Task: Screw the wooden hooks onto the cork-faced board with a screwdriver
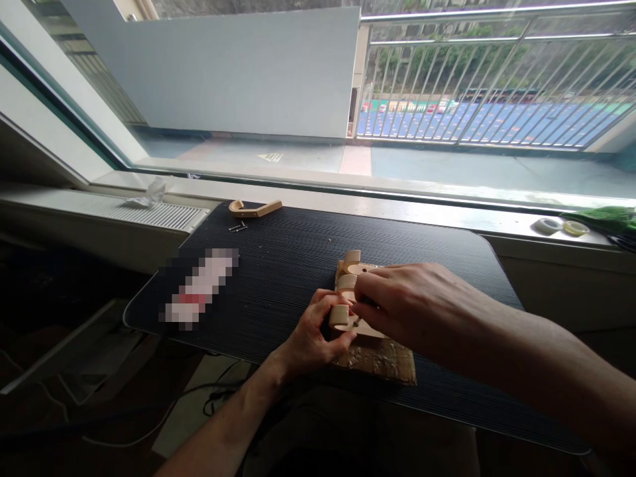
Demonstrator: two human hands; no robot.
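Three pale wooden hooks stand in a row on a brown board with a crinkled, shiny covering. My left hand grips the nearest wooden hook between thumb and fingers. In that hook's flat part a screw shows. Over the middle wooden hook, my right hand is closed with its fingertips pressed together; whatever they hold is hidden. A dark spot, perhaps a screw hole, marks the farthest wooden hook. Another wooden hook lies loose at the far left, near several small screws.
The black table has rounded corners and stands against a window sill. A blurred-out pinkish item lies on its left side. Tape rolls sit on the sill at right. Cables hang below the near edge.
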